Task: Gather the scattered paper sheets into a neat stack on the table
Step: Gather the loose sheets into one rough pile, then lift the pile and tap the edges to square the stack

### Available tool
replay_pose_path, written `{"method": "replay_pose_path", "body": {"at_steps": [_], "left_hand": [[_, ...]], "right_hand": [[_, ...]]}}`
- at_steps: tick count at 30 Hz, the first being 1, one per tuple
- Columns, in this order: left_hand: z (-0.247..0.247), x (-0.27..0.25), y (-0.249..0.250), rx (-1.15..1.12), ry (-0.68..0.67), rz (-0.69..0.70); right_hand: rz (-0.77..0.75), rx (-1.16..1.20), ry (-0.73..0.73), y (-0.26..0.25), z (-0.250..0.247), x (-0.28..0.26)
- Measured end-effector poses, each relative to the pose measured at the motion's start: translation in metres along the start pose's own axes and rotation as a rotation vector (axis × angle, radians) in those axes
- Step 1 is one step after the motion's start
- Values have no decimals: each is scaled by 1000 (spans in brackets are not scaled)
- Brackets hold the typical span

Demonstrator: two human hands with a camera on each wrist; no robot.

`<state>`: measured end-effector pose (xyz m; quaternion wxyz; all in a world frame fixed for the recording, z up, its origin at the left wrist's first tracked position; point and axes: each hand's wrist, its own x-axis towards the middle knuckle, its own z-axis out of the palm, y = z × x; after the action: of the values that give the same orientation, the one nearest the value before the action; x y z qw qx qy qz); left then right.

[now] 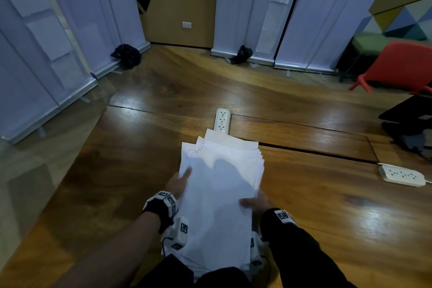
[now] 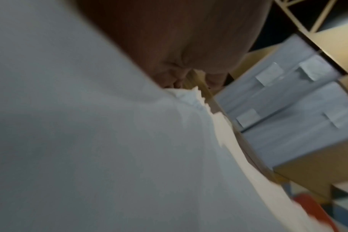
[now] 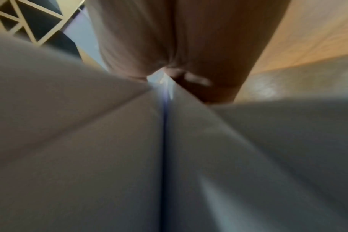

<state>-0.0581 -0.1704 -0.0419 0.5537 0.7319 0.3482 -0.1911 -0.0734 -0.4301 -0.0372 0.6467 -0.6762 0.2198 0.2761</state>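
Observation:
A thick stack of white paper sheets (image 1: pixel 222 194) is held lengthwise in front of me over the wooden table (image 1: pixel 327 206). Its far edges are fanned and uneven. My left hand (image 1: pixel 178 182) grips the stack's left edge, thumb lying on the top sheet and fingers hidden below. My right hand (image 1: pixel 256 203) grips the right edge nearer to me, thumb on top. In the left wrist view the paper (image 2: pixel 89 141) fills the left side under the hand (image 2: pixel 179 47). The right wrist view shows bent sheets (image 3: pixel 89 157) below the hand (image 3: pixel 179 39).
A white power strip (image 1: pixel 222 120) lies just beyond the stack, and another (image 1: pixel 402 175) lies at the right. A black device (image 1: pixel 411 119) sits at the table's right edge near a red chair (image 1: pixel 402 65). White panels (image 1: pixel 46 65) enclose the far and left sides.

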Motion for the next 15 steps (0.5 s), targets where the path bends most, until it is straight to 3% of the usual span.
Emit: {"method": "replay_pose_path", "body": {"at_steps": [4,7,12,15], "left_hand": [[2,5,0,205,-24,50],[-16,12,-1,85,46,102],[-47,21,-8,17,25,111],[-50,19,-8,39,-12,90]], "right_hand": [[-37,-6,-25,-12,18,6],[-26,-25,41,-9,15,8],[159,-283,-65,0,-4,-3],[169,-193,-59,-2,-8,-3]]}}
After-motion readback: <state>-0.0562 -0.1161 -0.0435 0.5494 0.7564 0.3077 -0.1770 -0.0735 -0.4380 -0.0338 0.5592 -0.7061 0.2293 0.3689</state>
